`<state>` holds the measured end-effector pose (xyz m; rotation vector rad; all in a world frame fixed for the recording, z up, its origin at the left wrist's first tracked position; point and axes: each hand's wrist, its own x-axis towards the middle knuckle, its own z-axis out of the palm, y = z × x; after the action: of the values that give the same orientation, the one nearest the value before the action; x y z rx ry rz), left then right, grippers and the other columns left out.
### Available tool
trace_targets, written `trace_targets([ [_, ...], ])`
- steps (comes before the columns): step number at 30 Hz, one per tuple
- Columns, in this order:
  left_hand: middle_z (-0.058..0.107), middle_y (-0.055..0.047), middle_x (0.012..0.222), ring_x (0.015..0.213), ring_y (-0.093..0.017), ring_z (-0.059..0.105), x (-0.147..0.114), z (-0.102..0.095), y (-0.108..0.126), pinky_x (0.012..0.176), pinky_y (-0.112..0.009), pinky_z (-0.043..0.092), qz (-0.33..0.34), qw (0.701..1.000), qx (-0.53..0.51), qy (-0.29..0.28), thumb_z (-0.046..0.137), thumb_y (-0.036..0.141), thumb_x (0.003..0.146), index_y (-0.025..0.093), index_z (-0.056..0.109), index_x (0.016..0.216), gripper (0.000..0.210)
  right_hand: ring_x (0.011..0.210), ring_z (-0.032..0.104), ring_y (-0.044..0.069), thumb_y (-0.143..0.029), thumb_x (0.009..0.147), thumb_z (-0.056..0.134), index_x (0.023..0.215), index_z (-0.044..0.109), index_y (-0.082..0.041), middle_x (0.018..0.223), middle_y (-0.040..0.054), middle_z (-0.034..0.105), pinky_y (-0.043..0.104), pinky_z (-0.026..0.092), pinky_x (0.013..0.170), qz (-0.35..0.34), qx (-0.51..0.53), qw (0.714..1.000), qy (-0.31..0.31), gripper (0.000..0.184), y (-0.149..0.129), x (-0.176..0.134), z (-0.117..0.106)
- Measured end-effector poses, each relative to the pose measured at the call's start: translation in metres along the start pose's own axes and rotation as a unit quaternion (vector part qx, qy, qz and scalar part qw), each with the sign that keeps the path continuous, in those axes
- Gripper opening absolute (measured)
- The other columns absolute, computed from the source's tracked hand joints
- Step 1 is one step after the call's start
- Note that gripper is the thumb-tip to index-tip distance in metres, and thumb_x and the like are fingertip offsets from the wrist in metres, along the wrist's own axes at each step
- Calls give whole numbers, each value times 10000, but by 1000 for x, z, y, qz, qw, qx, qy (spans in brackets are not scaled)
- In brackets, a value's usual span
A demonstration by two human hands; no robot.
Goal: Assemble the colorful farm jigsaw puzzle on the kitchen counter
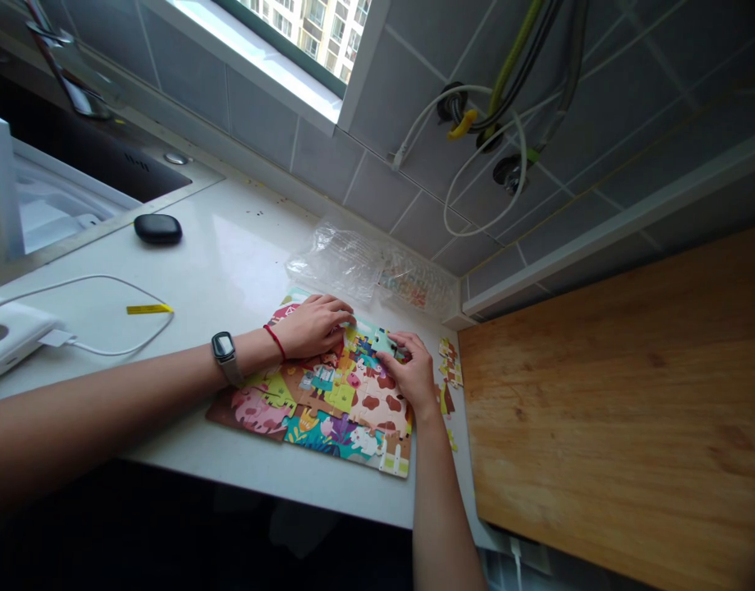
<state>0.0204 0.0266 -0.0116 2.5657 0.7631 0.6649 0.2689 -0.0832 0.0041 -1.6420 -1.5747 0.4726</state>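
Note:
A colourful jigsaw puzzle [377, 402] with a cow, a pig, flowers and a farm figure lies mostly assembled on the white counter. Resting palm down on its upper left part is my left hand [319, 326], fingers stretched over the pieces and slightly bent. My right hand [411, 371] is at the upper right of the picture, with thumb and fingers closed round a light green puzzle piece [385, 341]. That piece lies at the puzzle's top edge; whether it is seated there I cannot tell. My fingers partly hide the pieces beneath them.
Loose puzzle pieces [449, 373] lie right of the puzzle, beside a wooden board [617, 394]. Crumpled clear plastic bags [334, 258] lie behind it. Leftward are a black case [158, 229], a white power bank [17, 332] with cable, and a sink [137, 176].

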Motion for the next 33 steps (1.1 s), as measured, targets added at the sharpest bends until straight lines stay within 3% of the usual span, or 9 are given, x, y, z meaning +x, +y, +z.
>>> trace_targets([
  [3,596,-113,1438,1209,-262,626,2,2,-2,1082,-482,484,-35,993,-92,61,509,166,914,215,670,1257,382,1079,684,252,-357,807,848,1039,805,-239,1106,85,726,406,527,1011,-25,-5,999,-31,264,-7,-3,3],
  [6,618,-125,1383,1084,-212,678,7,-1,-7,976,-417,561,-129,940,-258,183,439,158,910,185,636,1281,421,1069,687,251,-362,804,853,1018,810,-248,1090,82,729,410,529,1017,-31,-13,999,-22,247,-9,-4,3],
  [11,737,-92,1051,812,-179,706,14,-16,-16,750,-338,590,-241,840,-416,251,471,265,921,154,654,1105,282,1046,687,233,-420,765,870,981,795,-214,1099,81,729,378,576,916,38,83,988,126,308,5,0,-6],
  [15,716,-51,853,721,-160,663,10,-20,-10,713,-307,555,-186,891,-333,247,462,220,920,154,686,1017,253,911,707,179,-440,681,922,997,762,-200,984,41,757,347,602,848,113,259,932,227,428,16,3,-9],
  [19,713,-54,920,787,-176,650,-2,-14,12,775,-317,534,19,988,-145,57,489,164,946,194,722,1036,251,850,713,145,-451,686,924,983,750,-212,953,15,759,316,605,816,128,317,904,255,420,17,4,-8],
  [23,680,-115,1272,1104,-271,643,-12,-6,29,970,-407,510,188,980,-27,-65,588,243,981,230,720,1156,220,874,723,160,-459,694,920,985,753,-205,968,24,760,340,609,852,133,311,904,263,420,15,3,-7],
  [26,658,-129,1322,1157,-290,627,-13,-4,31,1014,-438,492,188,980,-12,-70,590,274,1000,224,702,1228,258,947,723,189,-450,705,914,978,761,-204,1041,53,755,375,610,896,93,255,933,236,398,12,2,-6],
  [30,696,-109,1228,1052,-235,658,-10,-6,27,958,-368,514,171,983,-52,-50,571,194,999,207,731,1131,208,1071,707,230,-399,763,884,969,791,-227,1133,87,739,375,608,909,-4,130,987,90,283,-2,-3,-3],
  [33,723,-79,1140,1006,-220,658,-7,-8,25,929,-350,524,111,992,-59,-17,567,67,910,203,744,996,239,1066,717,241,-342,787,873,1000,808,-256,1115,84,764,420,576,993,-51,41,998,-7,239,-15,-7,2],
])
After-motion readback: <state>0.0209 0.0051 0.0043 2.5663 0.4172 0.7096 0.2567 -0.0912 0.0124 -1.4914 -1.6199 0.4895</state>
